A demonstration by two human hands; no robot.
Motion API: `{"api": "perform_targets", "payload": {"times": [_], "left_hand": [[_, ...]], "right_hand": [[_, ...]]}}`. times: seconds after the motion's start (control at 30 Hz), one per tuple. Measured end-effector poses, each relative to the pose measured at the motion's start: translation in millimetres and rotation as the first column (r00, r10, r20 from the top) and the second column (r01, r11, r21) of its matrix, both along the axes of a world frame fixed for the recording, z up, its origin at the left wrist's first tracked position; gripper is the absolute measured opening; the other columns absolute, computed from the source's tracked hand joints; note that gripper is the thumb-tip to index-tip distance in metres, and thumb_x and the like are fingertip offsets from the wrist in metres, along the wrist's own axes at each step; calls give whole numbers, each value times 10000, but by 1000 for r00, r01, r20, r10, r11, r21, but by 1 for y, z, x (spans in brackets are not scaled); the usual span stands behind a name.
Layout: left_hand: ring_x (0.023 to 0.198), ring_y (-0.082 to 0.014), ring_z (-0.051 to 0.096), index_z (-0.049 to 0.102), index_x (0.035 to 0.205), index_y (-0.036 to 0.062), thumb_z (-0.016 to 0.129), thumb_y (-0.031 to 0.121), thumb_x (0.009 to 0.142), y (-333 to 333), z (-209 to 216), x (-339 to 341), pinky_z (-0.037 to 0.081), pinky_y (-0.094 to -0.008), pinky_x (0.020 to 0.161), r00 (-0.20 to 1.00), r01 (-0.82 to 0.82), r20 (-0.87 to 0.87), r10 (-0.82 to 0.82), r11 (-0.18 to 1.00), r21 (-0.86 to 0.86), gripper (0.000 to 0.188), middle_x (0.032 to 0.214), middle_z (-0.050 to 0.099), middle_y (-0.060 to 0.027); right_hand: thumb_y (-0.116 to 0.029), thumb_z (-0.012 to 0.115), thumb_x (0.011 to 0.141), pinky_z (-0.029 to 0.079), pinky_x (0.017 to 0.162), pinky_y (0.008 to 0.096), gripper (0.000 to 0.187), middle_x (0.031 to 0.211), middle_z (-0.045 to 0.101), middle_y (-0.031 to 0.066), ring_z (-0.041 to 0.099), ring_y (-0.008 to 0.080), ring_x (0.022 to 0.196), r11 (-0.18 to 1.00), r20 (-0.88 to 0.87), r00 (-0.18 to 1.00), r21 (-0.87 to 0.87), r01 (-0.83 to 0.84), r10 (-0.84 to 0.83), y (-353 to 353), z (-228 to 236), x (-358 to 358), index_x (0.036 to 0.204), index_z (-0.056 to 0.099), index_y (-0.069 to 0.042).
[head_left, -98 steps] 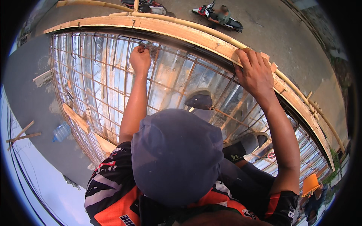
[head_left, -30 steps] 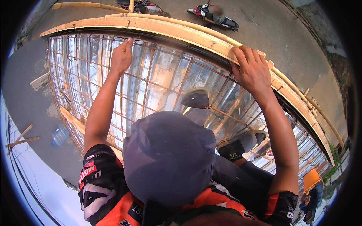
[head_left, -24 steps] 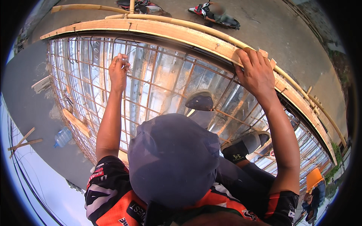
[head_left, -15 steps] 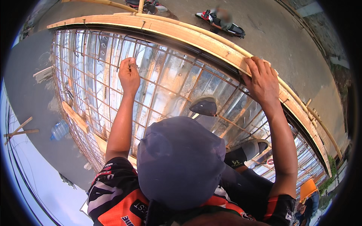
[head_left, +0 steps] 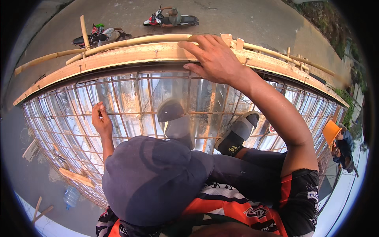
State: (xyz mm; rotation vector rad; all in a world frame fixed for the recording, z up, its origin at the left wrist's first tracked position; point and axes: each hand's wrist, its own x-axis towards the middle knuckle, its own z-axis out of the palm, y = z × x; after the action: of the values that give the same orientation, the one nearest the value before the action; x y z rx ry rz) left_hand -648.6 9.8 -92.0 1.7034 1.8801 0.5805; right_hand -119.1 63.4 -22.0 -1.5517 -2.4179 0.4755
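My left hand (head_left: 102,120) is closed above the steel bar grid (head_left: 114,114), its thumb and fingertips pressed together. Whatever may be pinched there is too small to make out. With fingers over the top and thumb on the inner side, my right hand (head_left: 221,61) grips a long pale wooden board (head_left: 146,55) along the far edge. The rusty bars cross over shiny corrugated metal sheets (head_left: 213,96). My shoes (head_left: 170,110) rest among the bars, and a knee in dark grey cloth (head_left: 150,177) covers part of my left forearm.
Bamboo poles (head_left: 130,42) run beyond the board. Past them, a person rides a motorbike (head_left: 185,20) on the road, near another motorbike (head_left: 85,39). At right a person (head_left: 346,144) holds an orange container (head_left: 331,132). A water jug (head_left: 71,197) lies on grey concrete (head_left: 23,173) at left.
The view has turned and shifted to the right. My right hand stays on the board, its fingers more spread. My left hand is still closed, now farther from the board.
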Motion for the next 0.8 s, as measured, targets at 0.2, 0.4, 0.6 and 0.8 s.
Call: {"api": "perform_targets", "payload": {"times": [0.2,0.4,0.6,0.8], "left_hand": [[1151,-219,650,685,1335,-27,558,217,1194,-6,-16,-47,498,-311,955,993,66,-87,-77,991,-120,309,1531,669,-145],[1340,-304,651,683,1437,18,590,250,1174,40,15,-46,491,-400,1122,867,493,25,-498,850,-186,363,1607,620,-166],[1341,-308,651,682,1444,19,585,258,1180,58,11,-81,492,-406,1125,940,324,11,-342,881,-344,369,1587,629,-174],[1341,-313,652,681,1450,19,579,266,1186,58,19,-80,493,-412,1129,967,126,-143,-211,883,-452,376,1568,638,-182]], "right_hand": [[-451,758,1044,487,1184,489,542,1426,666,126,654,323,1348,983,253,952,-108,-149,172,11,68,77,1501,611,-198],[-431,634,1141,610,976,525,424,1298,759,179,759,386,1148,963,396,912,-186,197,-110,-43,130,254,1386,660,-86],[-426,655,1134,626,941,499,411,1247,769,193,782,360,1102,843,273,821,-60,534,-501,-134,145,319,1335,691,-69],[-388,724,1088,627,908,476,388,1086,788,170,787,325,1020,550,132,693,-511,661,-709,-253,129,257,1285,699,-54]]}}
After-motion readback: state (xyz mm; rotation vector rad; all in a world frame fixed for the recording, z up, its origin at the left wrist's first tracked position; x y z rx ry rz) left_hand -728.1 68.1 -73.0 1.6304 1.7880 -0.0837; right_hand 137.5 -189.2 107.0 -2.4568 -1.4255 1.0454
